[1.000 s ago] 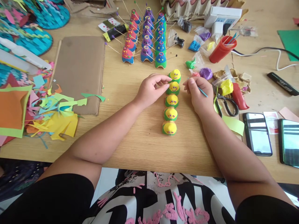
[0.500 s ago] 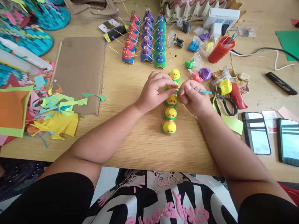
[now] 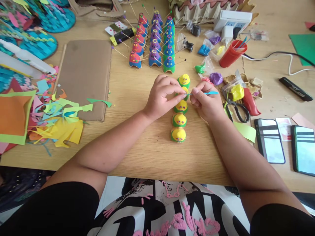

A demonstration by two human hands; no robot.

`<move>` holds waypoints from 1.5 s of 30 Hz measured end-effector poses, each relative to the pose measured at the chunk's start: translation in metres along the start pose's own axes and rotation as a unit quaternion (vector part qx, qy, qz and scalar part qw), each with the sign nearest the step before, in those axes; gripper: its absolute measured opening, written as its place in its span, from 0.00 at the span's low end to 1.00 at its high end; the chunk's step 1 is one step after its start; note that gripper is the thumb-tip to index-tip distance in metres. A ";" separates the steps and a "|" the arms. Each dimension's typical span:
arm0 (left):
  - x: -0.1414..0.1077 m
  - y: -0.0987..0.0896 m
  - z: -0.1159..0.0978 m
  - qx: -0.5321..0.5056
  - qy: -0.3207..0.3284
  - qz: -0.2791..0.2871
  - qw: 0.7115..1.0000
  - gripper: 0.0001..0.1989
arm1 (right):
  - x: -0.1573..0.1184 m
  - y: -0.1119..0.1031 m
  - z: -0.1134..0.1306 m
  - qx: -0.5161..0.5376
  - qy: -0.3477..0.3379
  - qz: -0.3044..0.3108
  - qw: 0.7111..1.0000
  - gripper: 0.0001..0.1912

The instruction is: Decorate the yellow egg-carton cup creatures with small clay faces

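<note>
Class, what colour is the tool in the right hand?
The tool is blue; see the head view.

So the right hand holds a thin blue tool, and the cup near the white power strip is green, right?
Not quite: the cup is red, not green, as the head view shows. The rest holds: it is near the white power strip, and the right hand holds a thin blue tool.

Head view: your right hand (image 3: 206, 100) grips a thin blue tool (image 3: 211, 93), its tip meeting the pinched fingertips of your left hand (image 3: 165, 95). Both hands are above the row of yellow-and-green figures (image 3: 179, 120), partly covering the second from the far end. Red cup (image 3: 232, 54) tilted, beyond your right hand. Cardboard sheet (image 3: 83, 78) lies toward the tabletop's (image 3: 147, 150) left edge; two phones (image 3: 270, 141) near its right.
</note>
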State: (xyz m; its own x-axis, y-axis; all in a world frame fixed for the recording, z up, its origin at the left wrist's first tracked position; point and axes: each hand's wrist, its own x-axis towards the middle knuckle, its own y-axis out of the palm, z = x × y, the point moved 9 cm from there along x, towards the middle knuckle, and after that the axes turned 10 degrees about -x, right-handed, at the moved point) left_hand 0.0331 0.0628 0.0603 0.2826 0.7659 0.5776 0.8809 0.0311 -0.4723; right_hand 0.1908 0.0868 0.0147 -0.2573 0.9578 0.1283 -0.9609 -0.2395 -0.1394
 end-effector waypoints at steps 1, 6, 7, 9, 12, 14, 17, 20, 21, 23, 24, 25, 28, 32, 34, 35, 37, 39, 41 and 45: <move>0.000 0.001 0.000 0.004 -0.002 0.002 1.000 0.07 | 0.000 0.000 0.000 -0.003 0.003 0.005 1.000 0.29; -0.001 0.002 0.007 -0.004 -0.006 0.012 1.000 0.07 | 0.001 -0.009 -0.002 -0.019 0.002 -0.013 1.000 0.28; -0.001 0.002 0.010 -0.008 -0.008 0.012 1.000 0.08 | 0.002 -0.014 -0.002 -0.023 -0.002 -0.030 0.999 0.28; -0.002 0.002 0.018 -0.013 -0.023 0.013 1.000 0.11 | 0.004 -0.023 -0.004 -0.030 -0.008 -0.063 0.998 0.28; -0.003 0.005 0.032 -0.026 -0.061 0.026 0.997 0.16 | 0.006 -0.031 -0.008 -0.025 -0.016 -0.075 0.997 0.27; -0.003 0.008 0.040 -0.041 -0.081 0.037 0.995 0.18 | 0.007 -0.032 -0.011 -0.014 -0.021 -0.067 0.997 0.26; -0.003 0.012 0.046 -0.064 -0.096 0.056 0.992 0.18 | 0.008 -0.029 -0.012 -0.012 -0.020 -0.042 0.999 0.24; -0.003 0.015 0.049 -0.081 -0.101 0.068 0.989 0.18 | 0.007 -0.024 -0.011 -0.023 -0.019 -0.017 0.999 0.22; -0.003 0.016 0.050 -0.086 -0.102 0.070 0.989 0.18 | 0.007 -0.023 -0.010 -0.025 -0.018 -0.014 0.999 0.22; -0.004 0.017 0.050 -0.094 -0.106 0.074 0.987 0.17 | 0.007 -0.023 -0.009 -0.026 -0.018 -0.014 0.999 0.22; -0.004 0.017 0.050 -0.098 -0.108 0.075 0.987 0.17 | 0.007 -0.023 -0.009 -0.027 -0.017 -0.014 0.999 0.22; -0.004 0.017 0.049 -0.102 -0.110 0.074 0.986 0.17 | 0.007 -0.023 -0.009 -0.027 -0.016 -0.013 0.999 0.22; -0.004 0.016 0.049 -0.114 -0.117 0.071 0.984 0.16 | 0.007 -0.022 -0.011 -0.031 -0.015 -0.007 0.999 0.22; -0.004 0.017 0.050 -0.122 -0.125 0.069 0.982 0.16 | 0.007 -0.021 -0.011 -0.034 -0.014 0.000 0.999 0.22; -0.004 0.017 0.050 -0.124 -0.126 0.068 0.982 0.16 | 0.007 -0.021 -0.011 -0.036 -0.012 0.002 0.999 0.22; -0.004 0.017 0.050 -0.125 -0.126 0.067 0.982 0.16 | 0.007 -0.021 -0.011 -0.037 -0.011 0.003 0.999 0.21; -0.004 0.017 0.049 -0.128 -0.125 0.067 0.982 0.16 | 0.007 -0.020 -0.011 -0.038 -0.010 0.003 0.999 0.21; -0.004 0.017 0.049 -0.130 -0.125 0.067 0.981 0.16 | 0.007 -0.020 -0.011 -0.037 -0.008 0.003 0.999 0.21; -0.003 0.017 0.048 -0.130 -0.124 0.068 0.981 0.17 | 0.007 -0.019 -0.010 -0.034 -0.008 0.003 0.999 0.21; -0.003 0.016 0.047 -0.131 -0.120 0.067 0.982 0.17 | 0.007 -0.018 -0.009 -0.033 -0.009 0.002 0.999 0.22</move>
State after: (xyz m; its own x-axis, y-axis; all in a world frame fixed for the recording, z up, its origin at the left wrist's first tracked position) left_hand 0.0287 0.0909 0.0199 0.3329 0.8823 0.3328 0.9182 -0.2230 -0.3273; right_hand 0.2070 0.0986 0.0096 -0.2641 0.9534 0.1458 -0.9511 -0.2324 -0.2037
